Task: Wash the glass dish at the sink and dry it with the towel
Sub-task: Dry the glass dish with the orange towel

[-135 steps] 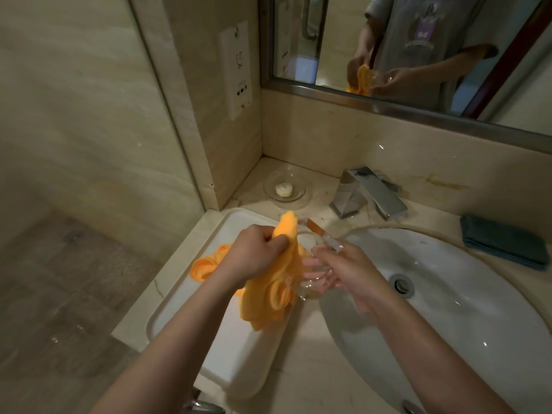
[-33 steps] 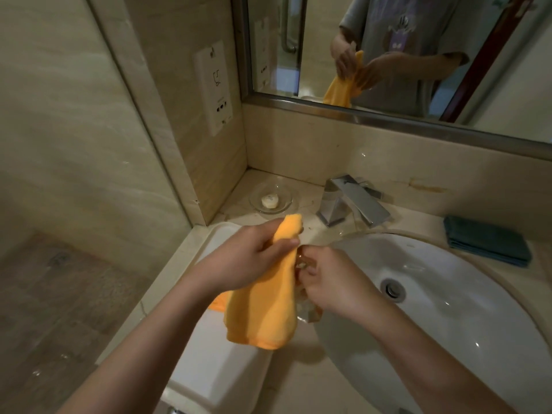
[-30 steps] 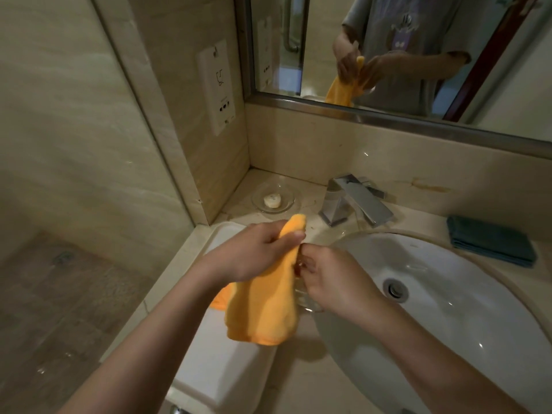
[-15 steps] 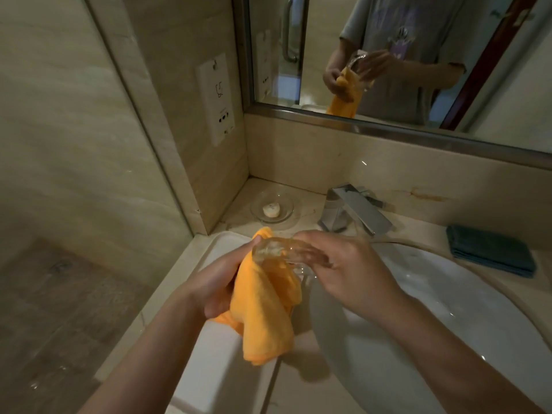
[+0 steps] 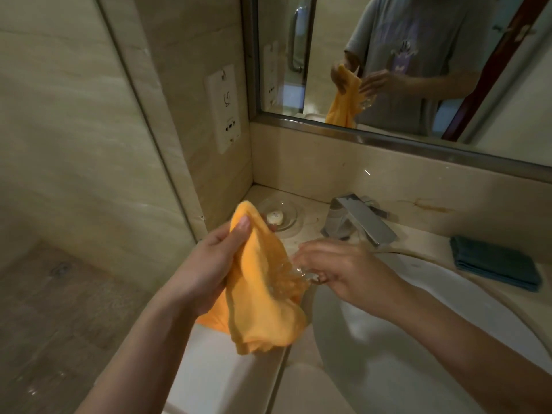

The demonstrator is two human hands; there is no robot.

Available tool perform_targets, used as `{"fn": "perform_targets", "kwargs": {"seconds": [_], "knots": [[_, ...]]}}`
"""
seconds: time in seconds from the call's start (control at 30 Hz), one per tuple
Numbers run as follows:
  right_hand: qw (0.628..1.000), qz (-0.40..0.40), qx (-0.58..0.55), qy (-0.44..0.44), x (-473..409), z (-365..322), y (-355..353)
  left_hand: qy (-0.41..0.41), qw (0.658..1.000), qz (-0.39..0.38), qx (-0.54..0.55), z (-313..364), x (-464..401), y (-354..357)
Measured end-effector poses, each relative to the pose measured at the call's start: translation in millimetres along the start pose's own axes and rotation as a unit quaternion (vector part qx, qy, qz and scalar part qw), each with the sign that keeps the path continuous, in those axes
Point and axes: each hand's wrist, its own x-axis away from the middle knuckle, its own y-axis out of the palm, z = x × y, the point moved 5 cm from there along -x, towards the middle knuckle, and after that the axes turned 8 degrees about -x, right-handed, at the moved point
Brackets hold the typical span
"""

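My left hand [image 5: 206, 264] grips the orange towel [image 5: 260, 300], thumb on top of its upper fold, and the cloth hangs down over the counter edge. My right hand [image 5: 343, 270] holds the clear glass dish [image 5: 291, 277] by its edge, tilted against the towel. The dish is blurred and partly covered by the cloth. Both hands are left of the white oval sink [image 5: 448, 339].
A chrome faucet [image 5: 358, 224] stands behind the sink. A glass soap dish with a small soap [image 5: 277, 218] sits in the back corner. A folded dark teal cloth [image 5: 495, 265] lies on the counter at right. A white tray [image 5: 215, 375] is below the towel. A mirror [image 5: 418, 70] hangs above.
The towel has come up over my left hand and the dish has tipped down against it. My right hand has shifted from on top of the dish to its right edge.
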Motion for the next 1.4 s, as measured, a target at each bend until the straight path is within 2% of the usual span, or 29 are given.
{"fn": "perform_targets", "kwargs": {"seconds": [0.07, 0.2, 0.3, 0.37, 0.47, 0.57, 0.77, 0.83, 0.9, 1.0, 1.1, 1.13, 1.23, 1.3, 1.33, 1.4], "knots": [[1.0, -0.01, 0.02, -0.01, 3, 0, 5, 0.015, 0.999, -0.016, 0.028, 6, 1, 0], [0.997, -0.025, 0.051, -0.059, 0, -5, 13, -0.014, 0.997, -0.07, 0.031, 1, 5, 13], [0.994, -0.037, 0.059, -0.083, -1, -5, 21, -0.031, 0.994, -0.097, -0.048, -10, 1, 20], [0.992, -0.049, 0.062, -0.098, 1, -4, 27, -0.081, 0.982, -0.139, -0.103, -24, -3, 20], [0.991, -0.056, 0.057, -0.108, 3, -2, 33, -0.179, 0.946, -0.245, -0.113, -47, -5, 15], [0.991, -0.056, 0.053, -0.107, 4, 0, 39, -0.22, 0.916, -0.31, -0.124, -67, -5, 10], [0.999, -0.026, 0.007, -0.03, 3, 5, 56, -0.23, 0.945, -0.234, -0.018, -96, -6, 5], [0.998, 0.009, -0.01, 0.059, 0, 9, 56, -0.241, 0.95, -0.197, 0.012, -106, -5, 2], [0.98, 0.02, -0.062, 0.187, 3, 16, 59, -0.248, 0.953, -0.166, 0.056, -110, -2, 3], [0.908, 0.056, -0.204, 0.361, 19, 31, 80, -0.256, 0.952, -0.124, 0.116, -113, 3, 8], [0.808, 0.122, -0.363, 0.448, 35, 30, 110, -0.264, 0.951, -0.077, 0.139, -117, 3, 7], [0.758, 0.151, -0.43, 0.467, 39, 29, 117, -0.26, 0.953, -0.072, 0.137, -117, 4, 8], [0.554, 0.226, -0.664, 0.449, 41, 20, 126, -0.239, 0.962, -0.06, 0.113, -115, 4, 12], [0.459, 0.247, -0.748, 0.411, 40, 17, 124, -0.217, 0.971, -0.05, 0.084, -110, 4, 13], [0.438, 0.256, -0.763, 0.401, 41, 18, 123, -0.21, 0.975, -0.042, 0.061, -108, 4, 13], [0.424, 0.267, -0.767, 0.4, 42, 19, 119, -0.198, 0.98, -0.023, 0.014, -102, 5, 14]]}}
